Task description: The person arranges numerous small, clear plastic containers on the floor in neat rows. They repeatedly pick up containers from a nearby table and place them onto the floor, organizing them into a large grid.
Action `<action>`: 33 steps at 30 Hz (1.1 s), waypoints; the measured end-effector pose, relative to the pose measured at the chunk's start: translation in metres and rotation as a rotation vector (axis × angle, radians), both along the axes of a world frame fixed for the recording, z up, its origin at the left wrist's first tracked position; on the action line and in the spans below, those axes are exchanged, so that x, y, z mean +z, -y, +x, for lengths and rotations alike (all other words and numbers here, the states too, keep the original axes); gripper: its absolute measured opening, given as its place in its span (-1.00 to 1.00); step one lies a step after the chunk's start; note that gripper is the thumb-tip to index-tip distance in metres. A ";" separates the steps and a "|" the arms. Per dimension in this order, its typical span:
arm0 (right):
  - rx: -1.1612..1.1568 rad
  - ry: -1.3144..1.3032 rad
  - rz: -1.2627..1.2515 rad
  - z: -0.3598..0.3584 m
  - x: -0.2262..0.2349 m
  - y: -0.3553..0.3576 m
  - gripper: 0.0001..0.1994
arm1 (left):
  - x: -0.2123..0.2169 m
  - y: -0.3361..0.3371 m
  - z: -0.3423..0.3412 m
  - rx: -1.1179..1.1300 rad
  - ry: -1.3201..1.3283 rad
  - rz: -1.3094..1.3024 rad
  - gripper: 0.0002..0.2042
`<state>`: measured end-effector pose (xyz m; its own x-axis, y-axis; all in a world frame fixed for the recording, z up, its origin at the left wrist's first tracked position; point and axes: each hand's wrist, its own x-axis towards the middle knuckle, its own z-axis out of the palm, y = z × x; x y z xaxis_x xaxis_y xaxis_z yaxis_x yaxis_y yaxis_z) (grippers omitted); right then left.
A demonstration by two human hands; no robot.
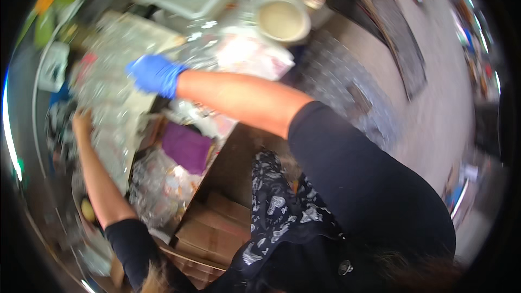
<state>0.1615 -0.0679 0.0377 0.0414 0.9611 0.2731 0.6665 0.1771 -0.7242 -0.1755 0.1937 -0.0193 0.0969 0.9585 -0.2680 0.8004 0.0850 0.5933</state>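
A blurred, pale mass of clear plastic packaging (106,95) lies spread on the left of the work surface. At its near left edge is my bare left hand (82,123), fingers curled in and seemingly closed on that edge. My right hand (154,76), in a blue glove, reaches across to the far right part of the plastic. Its fingers are bunched together, and whatever they hold is hidden. Below the glove sits a purple piece of material (186,147) beside crumpled clear plastic (157,184).
A white tray (198,8) and a round cream-coloured tub (282,20) stand at the back. Bubble wrap (347,89) lies to the right, near a dark flat strip (399,38) on the floor. Brown cardboard (214,233) is low down, close to my body.
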 end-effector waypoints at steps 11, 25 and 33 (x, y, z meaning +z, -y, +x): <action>-0.378 -0.400 -0.005 0.070 0.037 0.354 -0.82 | 0.084 0.081 -0.011 -0.100 -0.110 0.372 -0.68; -1.369 -0.437 -0.276 0.129 -0.126 0.881 -0.75 | 0.116 0.680 0.314 -0.792 -0.202 0.116 -0.81; -1.787 -0.521 -0.456 0.137 -0.333 1.034 -0.72 | -0.132 0.992 0.459 -1.282 -0.116 -0.320 -0.74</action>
<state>0.2986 -1.1018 -0.2953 0.9000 -0.3020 -0.3142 -0.4356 -0.6012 -0.6699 0.2839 -0.7982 -0.1515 0.8411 0.0997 -0.5316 0.4628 -0.6412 0.6121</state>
